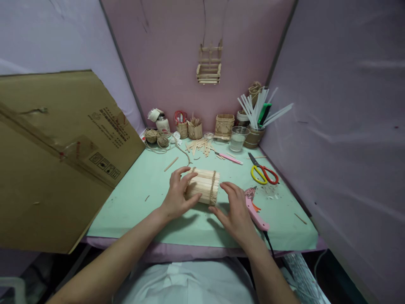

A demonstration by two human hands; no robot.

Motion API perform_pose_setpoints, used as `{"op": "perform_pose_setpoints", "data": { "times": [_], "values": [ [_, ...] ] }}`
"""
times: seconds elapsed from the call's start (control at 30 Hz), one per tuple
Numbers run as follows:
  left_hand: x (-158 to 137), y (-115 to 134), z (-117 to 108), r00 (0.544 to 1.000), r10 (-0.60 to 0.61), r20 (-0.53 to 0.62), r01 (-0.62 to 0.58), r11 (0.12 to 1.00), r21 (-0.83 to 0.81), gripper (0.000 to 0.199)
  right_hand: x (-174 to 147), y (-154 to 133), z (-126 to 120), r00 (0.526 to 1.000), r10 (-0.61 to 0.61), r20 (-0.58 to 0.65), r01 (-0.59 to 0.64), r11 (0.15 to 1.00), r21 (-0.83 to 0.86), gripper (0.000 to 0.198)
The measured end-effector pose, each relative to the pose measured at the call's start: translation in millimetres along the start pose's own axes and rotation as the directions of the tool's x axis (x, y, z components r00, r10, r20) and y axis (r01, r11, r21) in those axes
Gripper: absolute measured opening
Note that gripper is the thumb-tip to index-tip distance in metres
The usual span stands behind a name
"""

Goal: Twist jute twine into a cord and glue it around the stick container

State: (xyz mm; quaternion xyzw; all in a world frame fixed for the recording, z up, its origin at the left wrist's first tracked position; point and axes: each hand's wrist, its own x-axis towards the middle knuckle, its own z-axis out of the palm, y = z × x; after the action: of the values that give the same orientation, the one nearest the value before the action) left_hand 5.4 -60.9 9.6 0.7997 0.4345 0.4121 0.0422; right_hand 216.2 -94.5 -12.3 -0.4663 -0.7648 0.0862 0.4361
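Note:
A cylinder of pale craft sticks point(204, 185), with a band of twine near each end, lies on its side in the middle of the mint-green table cover. My left hand point(180, 194) grips its left end, fingers over the top and thumb along the front. At the right end, my right hand point(234, 211) is open with fingers and thumb apart; its thumb tip is close to the lower edge, and I cannot tell whether it touches. A pink hot glue gun point(257, 215) lies just right of that hand.
Red-and-yellow-handled scissors point(264, 169) and a pink pen-like tool point(229, 158) lie beyond. Behind are loose sticks point(201, 145), twine balls point(152, 136), a clear cup point(238, 139) and a pot point(254, 137) of glue sticks. A large cardboard sheet point(63, 169) leans at left.

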Motion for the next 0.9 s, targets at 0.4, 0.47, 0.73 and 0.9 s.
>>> {"op": "perform_pose_setpoints", "data": {
  "times": [0.4, 0.47, 0.73, 0.9],
  "values": [
    [5.2, -13.1, 2.9, 0.977, -0.100, 0.189, 0.133, 0.976, -0.171, 0.068, 15.2, 3.9, -0.4, 0.971, -0.222, 0.088, 0.228, 0.971, -0.070, 0.040],
    [5.2, -13.9, 2.7, 0.973, -0.104, 0.205, 0.143, 0.972, -0.185, 0.066, 14.8, 4.2, 0.8, 0.972, -0.217, 0.086, 0.224, 0.970, -0.089, 0.038],
    [3.2, -15.7, 4.0, 0.977, -0.122, 0.176, 0.163, 0.956, -0.244, 0.079, 11.4, 6.4, 4.7, 0.972, -0.232, 0.043, 0.235, 0.968, -0.087, 0.043],
    [-6.9, -23.2, 7.8, 0.957, -0.224, 0.184, 0.282, 0.864, -0.417, 0.094, 1.1, 4.3, 7.2, 0.990, -0.139, -0.021, 0.140, 0.989, 0.056, 0.051]
  ]
}}
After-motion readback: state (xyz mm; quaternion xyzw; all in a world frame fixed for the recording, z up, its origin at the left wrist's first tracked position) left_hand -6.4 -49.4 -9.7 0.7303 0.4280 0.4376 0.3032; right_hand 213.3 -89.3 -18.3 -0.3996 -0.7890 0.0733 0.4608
